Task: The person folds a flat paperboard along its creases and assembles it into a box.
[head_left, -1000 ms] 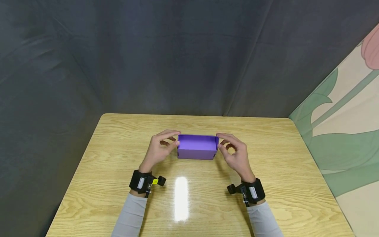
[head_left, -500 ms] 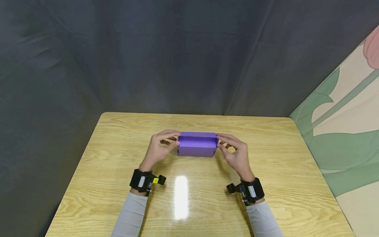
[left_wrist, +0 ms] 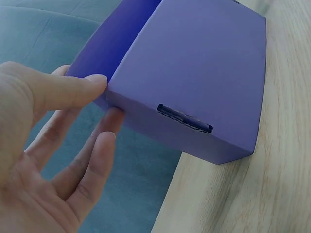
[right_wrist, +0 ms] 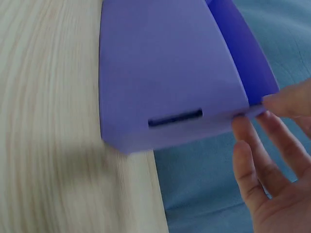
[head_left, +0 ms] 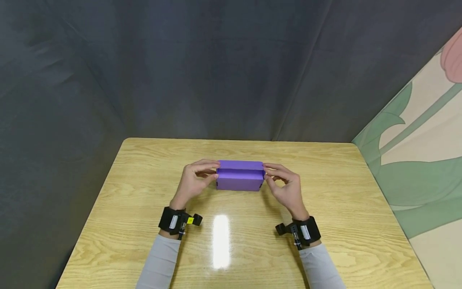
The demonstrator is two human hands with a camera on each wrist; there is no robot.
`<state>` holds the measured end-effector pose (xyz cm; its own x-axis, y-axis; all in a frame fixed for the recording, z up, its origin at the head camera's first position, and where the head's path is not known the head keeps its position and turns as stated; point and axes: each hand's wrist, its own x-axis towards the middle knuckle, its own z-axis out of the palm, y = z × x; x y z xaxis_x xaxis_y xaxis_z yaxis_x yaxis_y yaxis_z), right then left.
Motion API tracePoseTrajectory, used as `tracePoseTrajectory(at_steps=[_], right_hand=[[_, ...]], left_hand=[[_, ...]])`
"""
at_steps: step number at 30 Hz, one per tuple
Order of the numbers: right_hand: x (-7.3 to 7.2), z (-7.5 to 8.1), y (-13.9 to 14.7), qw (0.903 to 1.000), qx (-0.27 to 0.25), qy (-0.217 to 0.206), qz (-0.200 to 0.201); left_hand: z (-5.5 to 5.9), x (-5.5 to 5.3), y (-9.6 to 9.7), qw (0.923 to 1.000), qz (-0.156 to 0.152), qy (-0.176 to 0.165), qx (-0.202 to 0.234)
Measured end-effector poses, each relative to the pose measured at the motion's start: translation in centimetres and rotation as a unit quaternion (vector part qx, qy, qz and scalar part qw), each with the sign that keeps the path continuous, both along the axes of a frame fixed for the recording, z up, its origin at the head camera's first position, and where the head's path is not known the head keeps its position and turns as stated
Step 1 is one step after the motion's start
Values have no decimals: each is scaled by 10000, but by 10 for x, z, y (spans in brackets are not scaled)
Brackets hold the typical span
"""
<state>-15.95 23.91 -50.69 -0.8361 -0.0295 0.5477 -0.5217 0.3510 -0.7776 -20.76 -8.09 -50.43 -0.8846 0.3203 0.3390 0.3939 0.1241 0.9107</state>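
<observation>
A purple cardboard box stands on the table, its long front face toward me. Its lid is hinged at the back and leans forward over the opening, leaving a gap along the front. My left hand holds the box's left end, index finger at the lid's corner and thumb at the front top corner. At the other end my right hand does the same, thumb and fingers bent about the corner. Close up, a narrow slot shows near the lower edge in the left wrist view, and a matching slot in the right wrist view.
The light wooden table ends a little behind the box, at a dark curtain. On the right hangs a floral cloth. Both wrists wear black camera bands.
The lid has swung up from behind and tipped forward, so less of the box's inside shows. Both hands have followed it only slightly, staying at the two ends.
</observation>
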Motion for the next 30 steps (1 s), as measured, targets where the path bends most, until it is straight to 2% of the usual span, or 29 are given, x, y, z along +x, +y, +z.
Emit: tracePoseTrajectory(at_steps=[4, 7, 10, 13, 18, 24, 30], right_hand=[[0, -4, -7, 9956, -823, -441, -103], [0, -5, -13, 9885, -1301, -717, -298], [0, -5, -18, 9819, -1574, -923, -503], [0, -6, -20, 9769, -1740, -1063, -636], [-1, -8, -20, 9707, -1887, -1299, -726], [-1, -8, -17, 9559, -2075, -1973, -647], [-2, -8, -14, 9466, -2129, -2364, -521]], left_hand=[[-1, 4, 2, 9998, 133, 3, 179], [-1, 6, 7, 9984, 463, 34, 321], [-1, 7, 14, 9954, 872, 27, 387], [0, 8, 19, 9925, 1129, -147, 437], [3, 9, 22, 9879, 1244, -771, 520], [8, 11, 22, 9788, 1250, -1538, 520], [9, 7, 22, 9719, 1118, -2022, 445]])
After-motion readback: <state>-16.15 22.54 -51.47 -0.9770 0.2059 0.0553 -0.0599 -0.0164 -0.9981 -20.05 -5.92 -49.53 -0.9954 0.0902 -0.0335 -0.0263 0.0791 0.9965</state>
